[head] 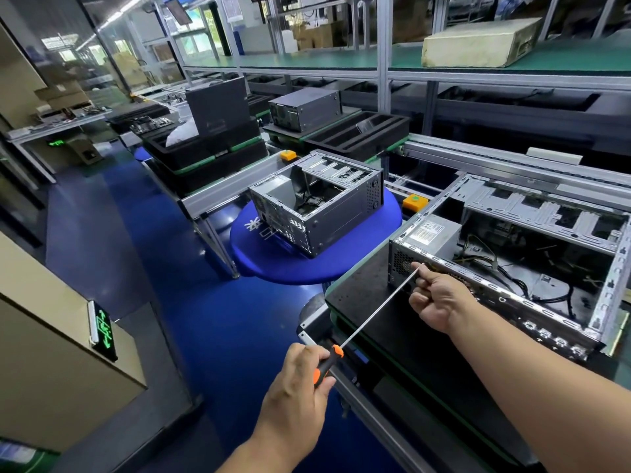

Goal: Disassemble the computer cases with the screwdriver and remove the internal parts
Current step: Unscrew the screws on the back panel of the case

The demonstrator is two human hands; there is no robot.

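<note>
At the open steel case (pixel 512 254), our left hand (pixel 300 380) grips the screwdriver (pixel 372 315) by its orange-black handle while our right hand (pixel 435 295) pinches its thin shaft.

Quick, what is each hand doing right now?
Left hand: grips the screwdriver by its handle.
Right hand: pinches the screwdriver's shaft near the tip.
</note>
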